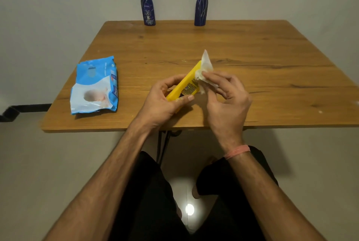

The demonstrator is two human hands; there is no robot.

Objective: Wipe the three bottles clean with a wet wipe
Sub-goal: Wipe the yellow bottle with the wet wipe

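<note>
**Risk: bottle slip during wiping**

The yellow bottle point(186, 84) is gripped above the surface point(252, 50) by the left hand point(165, 101). The wipe point(206, 67) is pinched by the right hand point(227, 95). Slippage is possible if wet plastic is pressed hard.

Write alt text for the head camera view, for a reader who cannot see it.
The left hand holds a yellow bottle over a wooden table while the right hand rubs it with a wet wipe. Two dark blue bottles stand upright at the far edge; a wipes pack lies left.
</note>
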